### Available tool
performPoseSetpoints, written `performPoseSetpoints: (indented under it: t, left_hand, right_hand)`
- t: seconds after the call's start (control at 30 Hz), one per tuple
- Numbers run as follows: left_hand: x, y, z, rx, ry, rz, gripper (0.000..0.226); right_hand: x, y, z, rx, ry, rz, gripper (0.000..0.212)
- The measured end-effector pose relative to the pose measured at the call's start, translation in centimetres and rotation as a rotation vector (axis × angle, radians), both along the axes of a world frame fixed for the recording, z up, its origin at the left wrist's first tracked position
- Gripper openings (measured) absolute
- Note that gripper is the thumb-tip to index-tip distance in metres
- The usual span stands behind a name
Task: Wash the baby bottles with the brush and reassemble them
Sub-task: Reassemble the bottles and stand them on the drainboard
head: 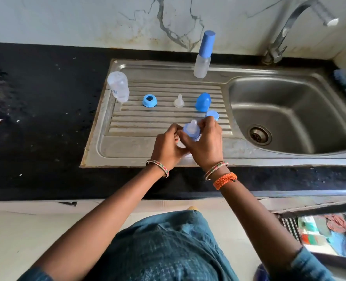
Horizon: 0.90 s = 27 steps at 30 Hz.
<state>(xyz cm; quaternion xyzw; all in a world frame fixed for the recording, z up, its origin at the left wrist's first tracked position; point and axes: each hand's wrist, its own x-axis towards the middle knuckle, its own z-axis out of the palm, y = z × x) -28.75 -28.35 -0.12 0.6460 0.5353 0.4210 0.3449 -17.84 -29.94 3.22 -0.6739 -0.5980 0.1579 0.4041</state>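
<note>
Blue collar with teat (pixel 192 130) being fitted onto a bottle, which I grip with left hand (pixel 169 146) and right hand (pixel 205 145) over the steel drainboard (pixel 168 118). Capped bottle (pixel 203 57) finished; open bottle (pixel 118 86), ring (pixel 149 100), teat (pixel 179 101), cap (pixel 203 102) await assembly.

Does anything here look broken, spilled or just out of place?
Nothing looks broken or spilled. One bottle body stands open, its blue ring, teat and cap lying loose on the drainboard, simply awaiting reassembly.
</note>
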Motion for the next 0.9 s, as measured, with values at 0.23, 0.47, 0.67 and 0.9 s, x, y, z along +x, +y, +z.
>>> performPoseSetpoints:
  t: [0.23,0.47,0.67,0.9]
  left_hand:
    - [-1.2,0.9,1.2,-0.037,0.108,-0.19,0.053]
    - [-0.6,0.0,1.2,-0.062,0.086,-0.066,0.056]
    - [1.1,-1.9,1.0,0.069,0.143,0.189,0.036]
    - [0.4,-0.8,1.3,0.065,0.187,0.118,0.056]
  right_hand:
    - [5.2,1.2,1.8,-0.165,0.132,0.57,0.052]
    - [3.2,0.2,1.8,-0.075,0.293,0.213,0.039]
    - [-0.8,-1.8,1.2,0.092,0.243,-0.123,0.027]
    - [6.9,5.2,3.0,-0.042,0.203,0.008,0.04]
